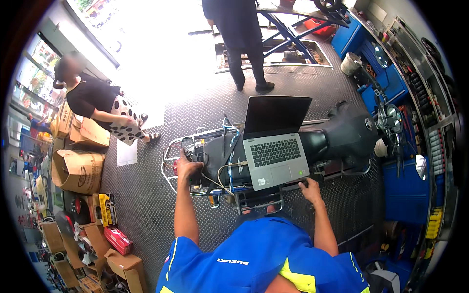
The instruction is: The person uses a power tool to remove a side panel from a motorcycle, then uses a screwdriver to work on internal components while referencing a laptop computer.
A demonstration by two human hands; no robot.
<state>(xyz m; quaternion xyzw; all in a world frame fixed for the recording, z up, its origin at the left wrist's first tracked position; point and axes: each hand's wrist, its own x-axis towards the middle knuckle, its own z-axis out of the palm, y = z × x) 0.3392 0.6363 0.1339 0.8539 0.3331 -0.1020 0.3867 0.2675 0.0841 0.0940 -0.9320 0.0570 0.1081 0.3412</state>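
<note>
A silver laptop (288,172) with a dark screen rests opened on the seat of a motorcycle (337,139). My right hand (311,191) is by the laptop's near right corner, fingers slightly apart; whether it touches the edge is unclear. At the tail, over the chrome rear rack (167,168), my left hand (188,168) has its fingers bent round something dark that I cannot make out. Beside that hand lie black cables. A pale cable (225,168) runs to the laptop's left side, and blue and white wires (231,181) hang across the seat.
A person in dark clothes (239,34) stands beyond the motorcycle, near a blue scissor lift (293,34). Another in spotted trousers (128,117) stands left by cardboard boxes (78,171). Blue cabinets (405,188) and shelves line the right. The floor is patterned metal plate (141,195).
</note>
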